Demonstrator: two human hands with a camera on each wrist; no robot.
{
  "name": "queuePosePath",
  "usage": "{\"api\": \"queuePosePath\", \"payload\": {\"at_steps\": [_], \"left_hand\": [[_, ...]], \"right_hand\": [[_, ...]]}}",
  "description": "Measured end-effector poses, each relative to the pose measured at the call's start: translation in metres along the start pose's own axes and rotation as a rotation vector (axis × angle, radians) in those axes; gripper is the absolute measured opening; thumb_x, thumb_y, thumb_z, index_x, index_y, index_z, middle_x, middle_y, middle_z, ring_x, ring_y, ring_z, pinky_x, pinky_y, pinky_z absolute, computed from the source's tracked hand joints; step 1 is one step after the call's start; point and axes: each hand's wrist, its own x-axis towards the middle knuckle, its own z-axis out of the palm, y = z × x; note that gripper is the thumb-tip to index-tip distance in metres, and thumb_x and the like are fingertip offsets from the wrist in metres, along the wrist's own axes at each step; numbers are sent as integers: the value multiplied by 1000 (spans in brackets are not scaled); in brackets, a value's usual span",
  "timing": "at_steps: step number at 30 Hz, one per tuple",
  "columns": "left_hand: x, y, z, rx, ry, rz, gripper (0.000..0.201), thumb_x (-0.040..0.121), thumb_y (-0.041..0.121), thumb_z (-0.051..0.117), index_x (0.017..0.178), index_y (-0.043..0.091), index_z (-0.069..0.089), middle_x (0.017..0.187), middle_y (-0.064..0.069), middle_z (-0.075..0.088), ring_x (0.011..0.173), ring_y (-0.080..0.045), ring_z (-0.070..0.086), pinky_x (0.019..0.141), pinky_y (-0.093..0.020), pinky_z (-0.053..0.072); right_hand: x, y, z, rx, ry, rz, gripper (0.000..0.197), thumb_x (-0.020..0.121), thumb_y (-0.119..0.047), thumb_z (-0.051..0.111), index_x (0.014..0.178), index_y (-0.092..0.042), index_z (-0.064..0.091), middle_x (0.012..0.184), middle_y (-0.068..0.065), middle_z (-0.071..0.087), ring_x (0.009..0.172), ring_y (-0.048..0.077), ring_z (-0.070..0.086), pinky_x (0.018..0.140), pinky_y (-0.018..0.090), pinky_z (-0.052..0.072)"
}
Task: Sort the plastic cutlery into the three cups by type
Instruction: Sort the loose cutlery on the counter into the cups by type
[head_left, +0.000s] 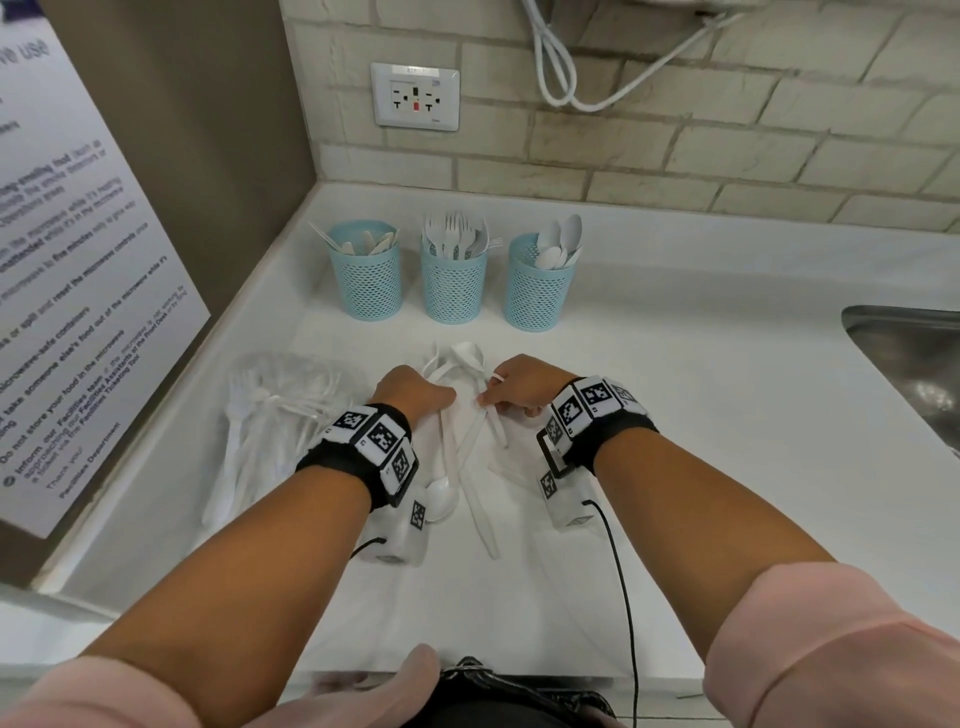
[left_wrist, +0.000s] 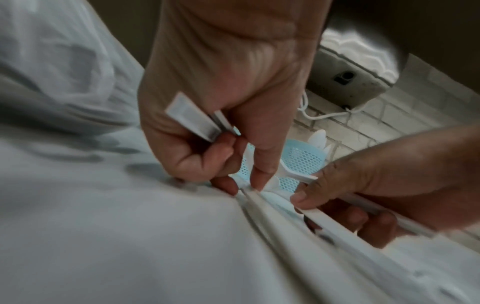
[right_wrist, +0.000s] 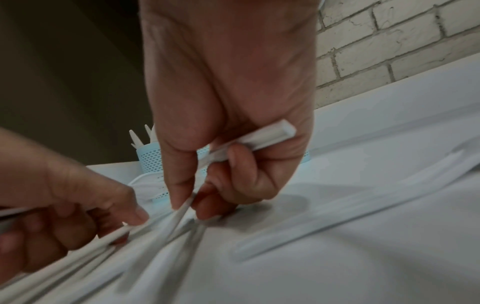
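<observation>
**Picking from the loose pile, both hands loaded**

Three blue mesh cups stand in a row at the back of the counter (head_left: 675, 374): the left cup (head_left: 365, 278) with what look like knives, the middle cup (head_left: 453, 283) with forks, the right cup (head_left: 537, 291) with spoons. In front of them lies a small heap of loose cutlery (head_left: 470, 415), and beside it a clear bag (head_left: 280, 400) with more pieces inside.

The left hand (head_left: 413, 392) has a white handle tucked under its curled fingers, while thumb and forefinger pinch another piece on the counter. The right hand (head_left: 524, 387) does the same: one handle held in the palm, fingertips (right_wrist: 179, 202) closing on a thin piece lying flat (which type is too blurred to tell).

The step in hand looks like gathering, not yet dropping. Next, each pinched piece needs lifting clear of the crossed handles, then its head must be checked before the hand travels to the matching cup. Crossed pieces may drag along.
</observation>
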Motion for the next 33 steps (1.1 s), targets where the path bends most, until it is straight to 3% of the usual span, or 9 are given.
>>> {"api": "queuePosePath", "payload": {"at_steps": [4, 7, 11, 15, 18, 20, 22, 27, 33], "left_hand": [[7, 2, -8, -396, -70, -78, 22, 85, 17, 58, 67, 8, 50, 58, -3, 38, 43, -13, 26, 39, -16, 22], [12, 8, -12, -484, -73, 0, 17, 90, 12, 50, 74, 8, 51, 60, -3, 37, 47, -13, 26, 44, -20, 24], [15, 17, -13, -551, -132, 128, 18, 97, 20, 45, 84, 11, 53, 64, -2, 38, 53, -14, 34, 53, -25, 32], [14, 23, -14, -703, -259, 147, 23, 102, 24, 35, 102, 10, 53, 86, -9, 58, 73, -19, 58, 64, -28, 52], [14, 26, -14, -785, -309, 193, 32, 103, 23, 30, 119, 4, 51, 104, -14, 64, 78, -24, 66, 63, -29, 58], [12, 28, -15, -805, -310, 205, 31, 103, 22, 30, 121, 5, 49, 101, -12, 65, 73, -22, 68, 60, -29, 59], [13, 28, -15, -813, -334, 233, 30, 103, 21, 31, 123, 7, 49, 101, -12, 66, 75, -21, 69, 62, -29, 59], [10, 31, -13, -792, -366, 298, 27, 102, 16, 35, 124, 12, 50, 97, -7, 66, 85, -19, 65, 66, -28, 59], [8, 32, -11, -757, -383, 314, 29, 101, 18, 40, 128, 14, 48, 94, -3, 65, 83, -16, 64, 63, -26, 59]], "right_hand": [[1, -1, -8, 242, -41, -20, 13, 96, -17, 49, 85, -10, 51, 90, 9, 71, 46, 7, 43, 46, 19, 33], [2, -2, -14, 439, 9, -46, 8, 98, -20, 47, 94, -15, 52, 86, -2, 70, 57, 6, 48, 53, 19, 35], [10, -6, -17, 737, -4, -3, 12, 98, -13, 45, 93, -13, 56, 79, 2, 60, 71, 13, 58, 62, 25, 49], [16, -12, -16, 894, -3, -30, 13, 98, -8, 45, 88, -12, 53, 81, 6, 65, 75, 15, 64, 61, 25, 54], [21, -18, -16, 899, 36, -69, 15, 99, -13, 43, 89, -12, 55, 94, 8, 70, 87, 17, 67, 71, 28, 55], [23, -22, -17, 838, 70, -76, 19, 99, -16, 44, 102, -7, 60, 107, 9, 65, 99, 22, 61, 89, 37, 50], [22, -27, -17, 811, 84, -79, 30, 97, -17, 49, 119, 3, 55, 111, 15, 61, 102, 27, 59, 97, 44, 47], [31, -30, -8, 734, 96, -75, 36, 95, -23, 51, 125, -4, 53, 118, 19, 63, 109, 34, 62, 97, 51, 47], [26, -33, -6, 813, 81, -112, 36, 93, -20, 55, 124, -4, 53, 119, 19, 62, 112, 35, 59, 98, 48, 46]]}}
